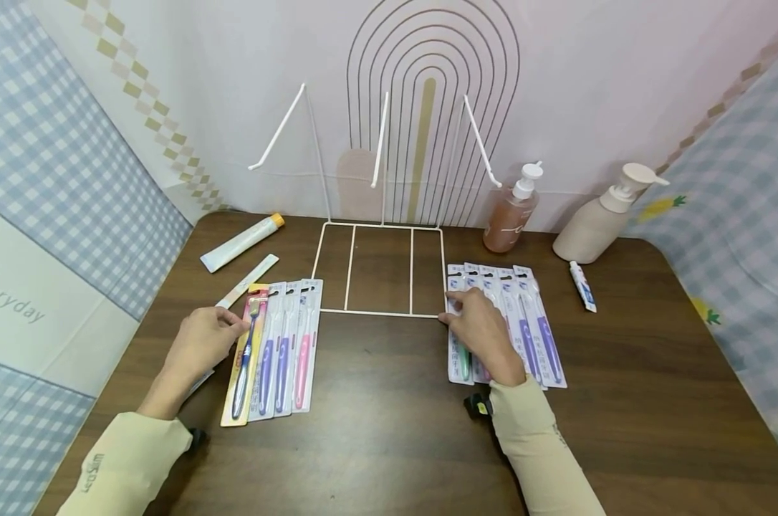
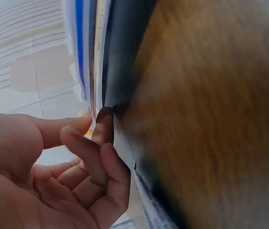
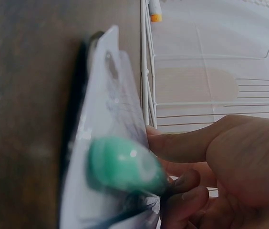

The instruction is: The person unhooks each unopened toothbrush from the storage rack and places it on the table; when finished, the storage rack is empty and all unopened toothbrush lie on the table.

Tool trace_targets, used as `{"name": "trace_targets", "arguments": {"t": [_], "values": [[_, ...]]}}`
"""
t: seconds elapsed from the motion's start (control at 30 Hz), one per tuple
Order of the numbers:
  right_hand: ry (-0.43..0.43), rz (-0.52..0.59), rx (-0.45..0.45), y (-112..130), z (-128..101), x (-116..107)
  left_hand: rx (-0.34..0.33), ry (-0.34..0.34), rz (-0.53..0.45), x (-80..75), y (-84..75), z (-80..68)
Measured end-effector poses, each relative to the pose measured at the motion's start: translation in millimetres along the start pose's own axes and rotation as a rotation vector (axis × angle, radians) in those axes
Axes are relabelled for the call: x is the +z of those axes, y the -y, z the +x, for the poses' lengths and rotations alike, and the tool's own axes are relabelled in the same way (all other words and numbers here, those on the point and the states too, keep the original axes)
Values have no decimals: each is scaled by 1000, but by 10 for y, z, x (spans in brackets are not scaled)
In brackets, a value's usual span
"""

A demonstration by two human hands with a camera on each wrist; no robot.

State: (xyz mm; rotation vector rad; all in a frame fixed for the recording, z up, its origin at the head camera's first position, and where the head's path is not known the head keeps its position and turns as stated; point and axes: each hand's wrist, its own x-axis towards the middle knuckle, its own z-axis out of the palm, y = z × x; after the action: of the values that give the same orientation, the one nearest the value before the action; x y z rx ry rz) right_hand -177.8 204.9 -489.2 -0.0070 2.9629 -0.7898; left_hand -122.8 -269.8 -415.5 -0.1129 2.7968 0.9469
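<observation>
On the left side of the table, toothbrushes in packs lie side by side: one on a yellow card (image 1: 246,358), then purple and pink ones in clear packs (image 1: 284,358). My left hand (image 1: 203,338) pinches the yellow-carded toothbrush pack by its left edge, between thumb and finger (image 2: 107,119). Across the table, my right hand (image 1: 482,330) lies over another row of packs (image 1: 524,322), its fingertips at the left edge of the green toothbrush pack (image 1: 458,369). The right wrist view shows bent fingers against that pack (image 3: 108,114); whether they grip it is unclear.
A white wire rack (image 1: 382,313) with three raised prongs stands between the rows. Behind the right row are an amber pump bottle (image 1: 510,218) and a beige one (image 1: 592,226), near a small toothpaste tube (image 1: 582,287). A larger tube (image 1: 242,244) and a slim strip (image 1: 250,279) lie left.
</observation>
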Motion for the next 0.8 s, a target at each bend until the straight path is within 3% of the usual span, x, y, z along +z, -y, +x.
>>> {"name": "trace_targets", "arguments": {"t": [0.33, 0.8], "values": [[8, 12, 15, 67, -13, 3, -28, -20, 133, 4, -8, 0], [13, 11, 10, 56, 44, 78, -21, 16, 85, -33, 37, -35]]}}
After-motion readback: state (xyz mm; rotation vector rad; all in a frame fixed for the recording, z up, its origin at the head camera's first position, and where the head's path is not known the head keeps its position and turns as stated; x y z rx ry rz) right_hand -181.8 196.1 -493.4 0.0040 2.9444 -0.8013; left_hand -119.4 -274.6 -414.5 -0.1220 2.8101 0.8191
